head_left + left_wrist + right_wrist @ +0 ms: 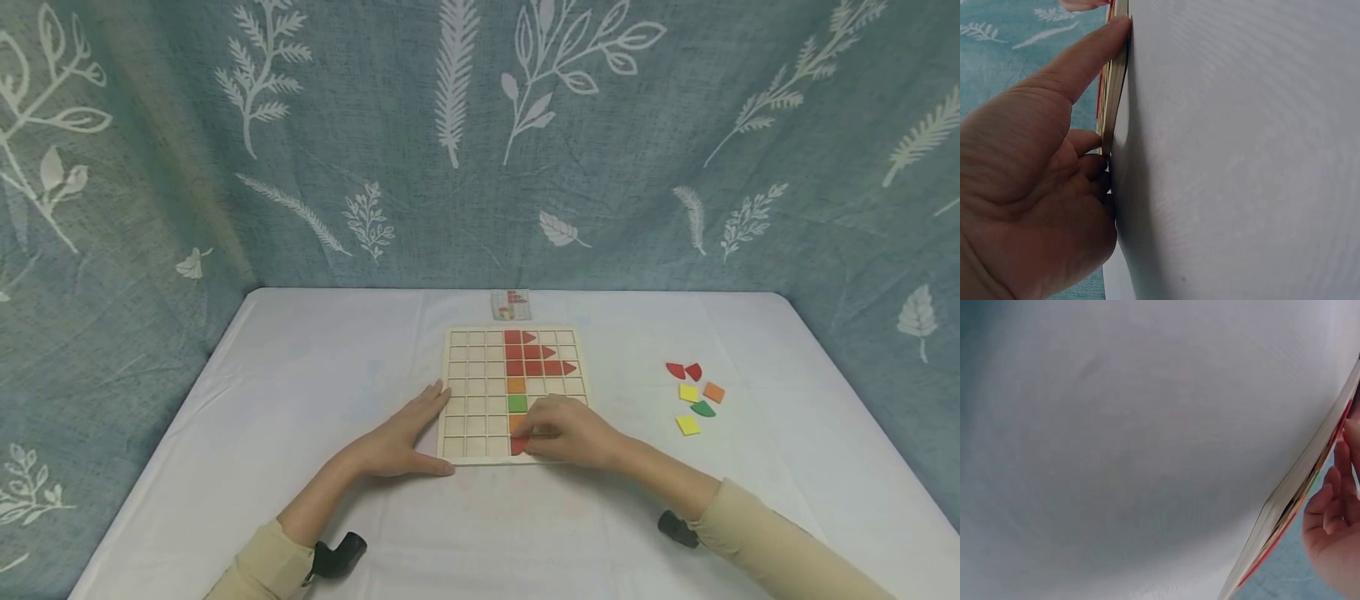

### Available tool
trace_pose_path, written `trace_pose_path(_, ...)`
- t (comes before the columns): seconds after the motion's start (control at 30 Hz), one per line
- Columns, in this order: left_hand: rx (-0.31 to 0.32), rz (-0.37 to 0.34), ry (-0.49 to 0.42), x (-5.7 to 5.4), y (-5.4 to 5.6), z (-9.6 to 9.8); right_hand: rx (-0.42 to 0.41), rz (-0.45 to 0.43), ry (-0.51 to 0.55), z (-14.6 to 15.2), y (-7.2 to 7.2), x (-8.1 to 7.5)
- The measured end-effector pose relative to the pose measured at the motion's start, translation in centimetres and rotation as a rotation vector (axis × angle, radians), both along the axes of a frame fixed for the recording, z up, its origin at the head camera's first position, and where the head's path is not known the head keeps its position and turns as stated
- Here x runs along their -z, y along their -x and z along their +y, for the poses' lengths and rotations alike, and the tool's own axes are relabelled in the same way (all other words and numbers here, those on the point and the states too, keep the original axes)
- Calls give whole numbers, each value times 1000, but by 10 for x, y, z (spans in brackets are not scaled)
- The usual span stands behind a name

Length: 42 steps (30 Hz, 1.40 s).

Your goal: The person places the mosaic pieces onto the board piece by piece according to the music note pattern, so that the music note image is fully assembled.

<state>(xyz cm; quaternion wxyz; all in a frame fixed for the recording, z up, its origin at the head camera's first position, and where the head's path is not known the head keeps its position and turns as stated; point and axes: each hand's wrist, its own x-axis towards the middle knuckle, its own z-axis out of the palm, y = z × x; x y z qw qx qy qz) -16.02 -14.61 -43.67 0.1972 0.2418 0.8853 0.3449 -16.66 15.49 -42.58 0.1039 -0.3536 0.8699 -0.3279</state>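
A wooden grid board (465, 406) lies on the table. My left hand (401, 435) rests at its left side, fingers stretched along the edge and thumb at the near left corner; in the left wrist view the thumb (1094, 56) touches the board's side. My right hand (573, 431) is over the board's near right part, thumb and fingertips pinching a red rounded tile (518, 447) in the bottom row. Above that tile run an orange tile (517, 422), a green square tile (517, 403) and another orange tile (516, 386). Red squares and triangles (533, 367) fill parts of the top three rows.
Behind the board lies a small pattern card (511, 305). Loose tiles lie to the right: two red ones (676, 370), yellow squares (687, 426), an orange square (714, 392) and a green rounded one (702, 408). A leaf-patterned curtain (405, 125) hangs behind the table.
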Motion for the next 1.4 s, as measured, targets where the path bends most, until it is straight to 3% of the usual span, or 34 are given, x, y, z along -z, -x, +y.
trace_pose_path(0.13,1,1,-2,0,0,1,49,-71,45,7,0,-2)
trace_pose_path(0.37,-9,-7,11,0,0,4,214,-201,98,29,-2,-4)
trace_pose_path(0.5,-10,-8,13,0,1,4,297,-234,107,46,-4,-5)
trace_pose_path(0.93,-16,-16,4,-1,1,2,577,-173,44,133,-9,-13)
trace_pose_path(1.17,-12,-16,2,0,0,0,673,-137,-29,175,-5,-16)
trace_pose_path(1.4,-3,-17,-4,-2,0,0,709,-103,-139,187,-1,-15)
